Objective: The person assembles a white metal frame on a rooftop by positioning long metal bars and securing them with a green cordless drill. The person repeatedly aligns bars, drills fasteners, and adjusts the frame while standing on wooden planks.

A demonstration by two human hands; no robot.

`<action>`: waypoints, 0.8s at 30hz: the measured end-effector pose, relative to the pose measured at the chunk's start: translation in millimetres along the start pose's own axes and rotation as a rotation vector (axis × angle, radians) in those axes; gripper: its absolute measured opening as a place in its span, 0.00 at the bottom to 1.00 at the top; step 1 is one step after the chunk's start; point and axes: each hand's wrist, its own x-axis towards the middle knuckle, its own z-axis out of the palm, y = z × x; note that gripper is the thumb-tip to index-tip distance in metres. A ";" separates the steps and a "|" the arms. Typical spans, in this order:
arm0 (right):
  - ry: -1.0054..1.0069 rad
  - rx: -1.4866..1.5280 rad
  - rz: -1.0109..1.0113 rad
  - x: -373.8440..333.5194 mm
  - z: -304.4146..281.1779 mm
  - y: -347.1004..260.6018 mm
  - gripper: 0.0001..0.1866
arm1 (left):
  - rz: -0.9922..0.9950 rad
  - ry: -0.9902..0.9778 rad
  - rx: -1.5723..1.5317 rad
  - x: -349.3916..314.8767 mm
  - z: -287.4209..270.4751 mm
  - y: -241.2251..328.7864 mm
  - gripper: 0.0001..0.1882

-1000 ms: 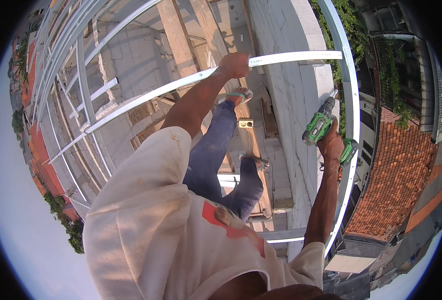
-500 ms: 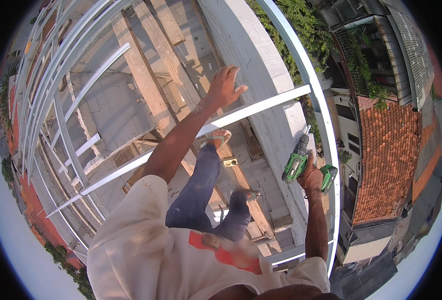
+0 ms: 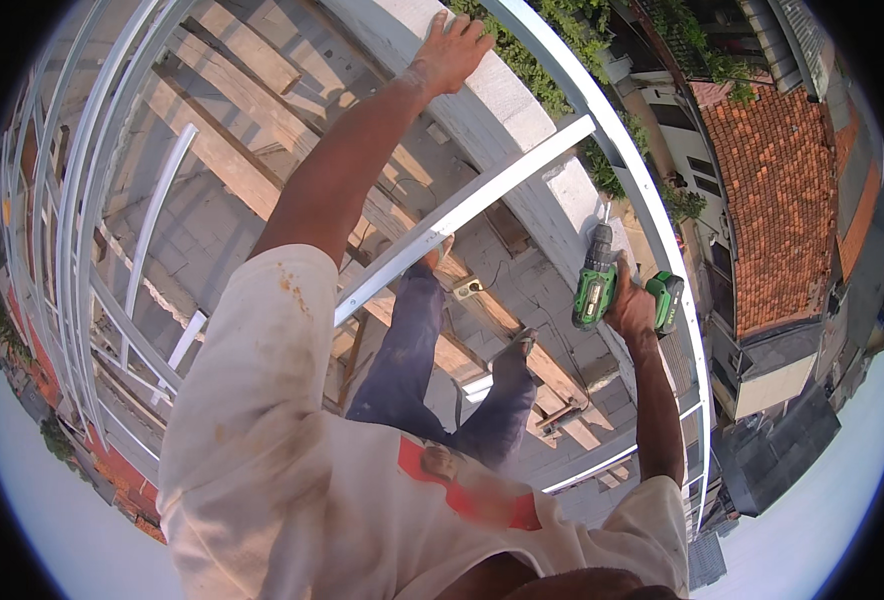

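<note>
A green and black cordless drill (image 3: pixel 594 288) is held by its grip in my right hand (image 3: pixel 634 306). Its bit points away from me, over the top of the white wall (image 3: pixel 522 105) and close to the long silver metal beam (image 3: pixel 647 185). My left arm stretches far forward. The left hand (image 3: pixel 452 52) is open, fingers spread, over the top of the wall near that beam; whether it rests on the wall I cannot tell. Between my arms a silver metal crosspiece (image 3: pixel 467 208) slants from below my left arm to the long beam.
My feet stand on wooden planks (image 3: pixel 507 320) above a paved floor well below. A small socket box (image 3: pixel 468 288) with a cable lies on a plank. Several metal beams (image 3: pixel 87 200) rise at the left. Past the wall are plants (image 3: pixel 552 50) and an orange tiled roof (image 3: pixel 770 200).
My left hand has reached farther forward, from beside the wall's inner face to over its top. My right hand still holds the drill in nearly the same place. The view has shifted.
</note>
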 end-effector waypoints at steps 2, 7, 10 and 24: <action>-0.036 0.009 0.047 3.1 0.0 -1.2 0.57 | 0.015 0.005 -0.001 3.1 13.9 2.3 0.43; -0.090 0.049 0.076 -0.5 -6.4 -6.2 0.55 | 0.026 -0.115 -0.154 7.6 30.7 -2.7 0.35; -0.008 0.054 0.005 0.9 8.6 7.0 0.56 | 0.023 -0.134 -0.173 1.9 47.3 -10.2 0.30; -0.107 0.094 0.103 6.4 2.5 0.0 0.53 | 0.015 -0.245 -0.158 27.2 92.2 -15.0 0.13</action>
